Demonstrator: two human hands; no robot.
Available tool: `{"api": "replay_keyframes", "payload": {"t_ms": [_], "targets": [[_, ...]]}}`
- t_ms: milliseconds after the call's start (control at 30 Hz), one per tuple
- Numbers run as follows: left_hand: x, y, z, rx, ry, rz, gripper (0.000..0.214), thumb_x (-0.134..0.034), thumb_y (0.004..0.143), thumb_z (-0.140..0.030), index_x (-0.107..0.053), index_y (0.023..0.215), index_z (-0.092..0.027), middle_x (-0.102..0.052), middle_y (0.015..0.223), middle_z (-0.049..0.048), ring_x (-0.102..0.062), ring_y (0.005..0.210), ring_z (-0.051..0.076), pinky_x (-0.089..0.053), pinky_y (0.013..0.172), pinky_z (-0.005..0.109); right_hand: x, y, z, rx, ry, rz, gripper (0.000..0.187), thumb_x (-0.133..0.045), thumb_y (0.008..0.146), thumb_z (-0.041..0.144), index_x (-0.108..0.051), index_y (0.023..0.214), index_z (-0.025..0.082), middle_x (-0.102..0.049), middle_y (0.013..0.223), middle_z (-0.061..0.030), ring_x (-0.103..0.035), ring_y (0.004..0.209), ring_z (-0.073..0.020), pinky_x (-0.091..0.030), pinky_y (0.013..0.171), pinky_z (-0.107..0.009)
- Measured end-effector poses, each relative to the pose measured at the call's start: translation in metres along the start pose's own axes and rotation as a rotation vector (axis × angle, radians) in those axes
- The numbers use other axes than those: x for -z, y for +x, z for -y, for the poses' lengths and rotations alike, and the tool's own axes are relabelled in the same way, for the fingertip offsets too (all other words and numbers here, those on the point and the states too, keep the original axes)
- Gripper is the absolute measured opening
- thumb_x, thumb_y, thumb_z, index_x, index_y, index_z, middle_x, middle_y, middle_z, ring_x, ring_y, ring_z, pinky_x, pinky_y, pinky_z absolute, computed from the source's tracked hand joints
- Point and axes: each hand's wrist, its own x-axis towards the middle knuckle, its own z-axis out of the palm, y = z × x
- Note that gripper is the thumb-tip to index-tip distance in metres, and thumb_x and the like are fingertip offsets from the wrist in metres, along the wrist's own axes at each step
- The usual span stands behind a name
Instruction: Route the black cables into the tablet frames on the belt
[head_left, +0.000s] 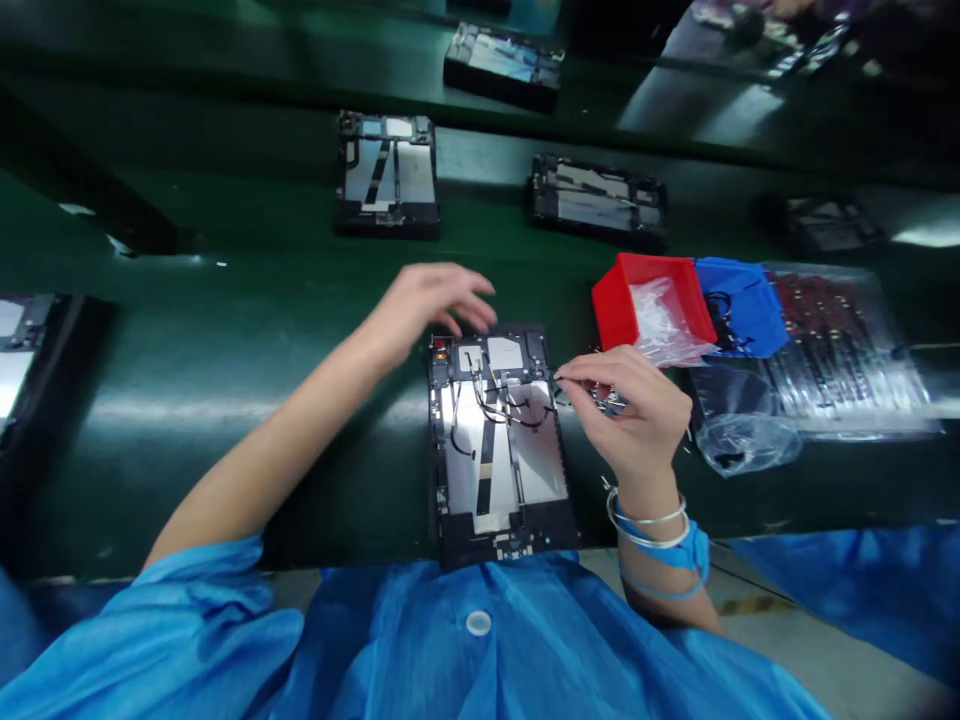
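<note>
An opened tablet lies before me at the bench edge, its silvery inside facing up. Several thin black cables curve loosely over its upper half. Just above the tablet's top left corner hovers my left hand, fingers apart and bent downward, holding nothing. At the tablet's upper right edge, my right hand is closed in a pinch between thumb and forefinger. What it pinches is too small to make out. Partly hidden beneath that hand are small shiny parts.
A red bin with clear plastic bags and a blue bin with black cables stand to the right. Beyond them lie packed strips and a clear bag. Other opened tablets rest on the green bench.
</note>
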Motion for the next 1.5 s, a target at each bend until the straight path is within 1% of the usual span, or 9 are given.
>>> {"api": "replay_keyframes", "payload": {"t_ms": [100, 200, 433, 633, 833, 967, 1133, 1300, 1500], "targets": [[-0.049, -0.025, -0.003, 0.183, -0.161, 0.335, 0.043, -0.051, 0.088, -0.048, -0.065, 0.086, -0.008, -0.070, 0.065, 0.0098, -0.062, 0.050, 0.013, -0.038, 0.043, 0.020, 0.006, 0.006, -0.012, 0.116, -0.163, -0.069, 0.016, -0.062, 0.081, 0.010, -0.068, 0.078, 0.024, -0.074, 0.078, -0.0014, -0.067, 0.071, -0.0172, -0.052, 0.066, -0.034], [-0.068, -0.029, -0.002, 0.242, -0.272, 0.405, 0.040, -0.061, 0.081, -0.052, -0.062, 0.077, -0.012, -0.061, 0.048, 0.0023, -0.047, 0.035, 0.007, -0.028, 0.037, 0.018, 0.011, 0.008, -0.016, 0.165, -0.313, -0.074, 0.020, -0.059, 0.083, 0.011, -0.069, 0.074, 0.025, -0.075, 0.078, -0.0015, -0.066, 0.069, -0.0171, -0.053, 0.063, -0.033], [-0.067, -0.029, -0.006, 0.205, -0.341, 0.363, 0.032, -0.069, 0.078, -0.044, -0.061, 0.076, -0.013, -0.058, 0.045, -0.0016, -0.039, 0.033, 0.005, -0.026, 0.036, 0.017, 0.007, 0.012, -0.016, 0.213, -0.433, -0.145, 0.023, -0.056, 0.084, 0.007, -0.072, 0.079, 0.022, -0.076, 0.082, -0.0039, -0.065, 0.071, -0.0170, -0.055, 0.060, -0.030], [-0.073, -0.035, -0.002, 0.100, -0.194, 0.140, 0.026, -0.069, 0.079, -0.038, -0.070, 0.082, -0.013, -0.064, 0.056, 0.0021, -0.052, 0.042, 0.008, -0.031, 0.039, 0.018, -0.003, 0.009, 0.004, 0.147, -0.337, -0.167, 0.014, -0.060, 0.085, 0.015, -0.072, 0.085, 0.022, -0.075, 0.082, -0.0046, -0.065, 0.073, -0.0181, -0.055, 0.064, -0.033], [-0.078, -0.038, -0.004, -0.013, -0.032, 0.177, 0.020, -0.059, 0.085, -0.029, -0.071, 0.086, -0.013, -0.067, 0.065, 0.0026, -0.060, 0.052, 0.012, -0.042, 0.044, 0.020, -0.004, 0.008, 0.008, 0.084, -0.274, -0.103, 0.013, -0.058, 0.086, 0.013, -0.069, 0.080, 0.017, -0.074, 0.078, -0.0068, -0.062, 0.072, -0.0177, -0.054, 0.065, -0.031], [-0.076, -0.036, -0.002, 0.069, -0.047, 0.213, 0.017, -0.057, 0.084, -0.024, -0.065, 0.093, -0.012, -0.071, 0.074, 0.0053, -0.068, 0.060, 0.015, -0.047, 0.044, 0.019, 0.000, 0.009, -0.001, 0.058, -0.231, -0.119, 0.012, -0.058, 0.084, 0.011, -0.065, 0.077, 0.018, -0.072, 0.074, -0.0054, -0.063, 0.070, -0.0163, -0.053, 0.063, -0.030], [-0.077, -0.033, 0.005, 0.200, -0.174, 0.135, 0.021, -0.065, 0.080, -0.032, -0.056, 0.080, -0.013, -0.072, 0.075, 0.0095, -0.072, 0.064, 0.020, -0.049, 0.043, 0.018, -0.002, 0.007, -0.003, 0.150, -0.291, -0.243, 0.013, -0.062, 0.082, 0.008, -0.065, 0.084, 0.020, -0.073, 0.076, -0.0038, -0.064, 0.070, -0.0165, -0.053, 0.064, -0.031], [-0.078, -0.035, 0.006, 0.163, -0.265, 0.098, 0.029, -0.070, 0.075, -0.039, -0.061, 0.079, -0.012, -0.071, 0.068, 0.0080, -0.071, 0.062, 0.020, -0.052, 0.044, 0.020, -0.014, 0.003, -0.001, 0.198, -0.282, -0.129, 0.010, -0.059, 0.085, 0.010, -0.065, 0.083, 0.018, -0.073, 0.078, -0.0056, -0.062, 0.071, -0.0170, -0.053, 0.062, -0.030], [-0.082, -0.038, 0.005, 0.105, -0.205, 0.020, 0.019, -0.067, 0.074, -0.025, -0.067, 0.086, -0.011, -0.072, 0.076, 0.0059, -0.066, 0.058, 0.013, -0.057, 0.050, 0.021, -0.015, 0.002, -0.003, 0.173, -0.289, -0.119, 0.006, -0.062, 0.083, 0.011, -0.066, 0.085, 0.016, -0.073, 0.079, -0.0069, -0.061, 0.071, -0.0177, -0.053, 0.062, -0.031]]}}
